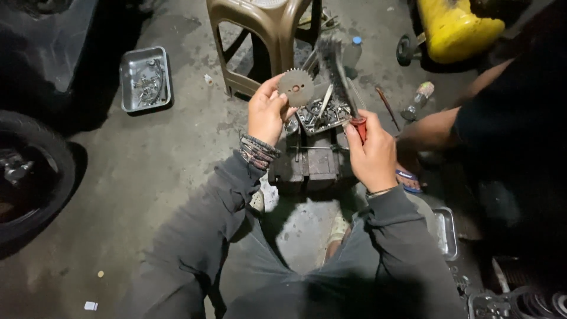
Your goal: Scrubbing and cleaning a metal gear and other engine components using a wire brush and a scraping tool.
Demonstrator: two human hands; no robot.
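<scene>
1. The small round grey metal sprocket with toothed rim and red-centred hole (296, 87) was held up at its lower edge by the fingertips of the left hand (269, 112), above the dark blocky metal engine part (311, 162) on the concrete floor (153, 165). With so little of it gripped, it could have slipped; the teeth might also have nicked the fingers.

2. The right hand (372, 156) was clenched round the red handle of a dark bristled wire brush (338, 74), whose head stood just right of the sprocket. A hard stroke could have knocked the sprocket loose or sent bristles across the left fingers.

3. Directly below the sprocket, on top of the engine part, sat a shallow metal tray of bolts and small parts (322, 115). A dropped sprocket would likely have landed there and scattered pieces onto the floor.

4. Another person's bare arm (434, 127) reached in from the right edge of the view, near the brush hand; a wide swing could have struck it.

5. A tan plastic stool (266, 29) stood just beyond the tray, and a second square metal tray (145, 78) lay well apart at the left, out of harm's way.
</scene>
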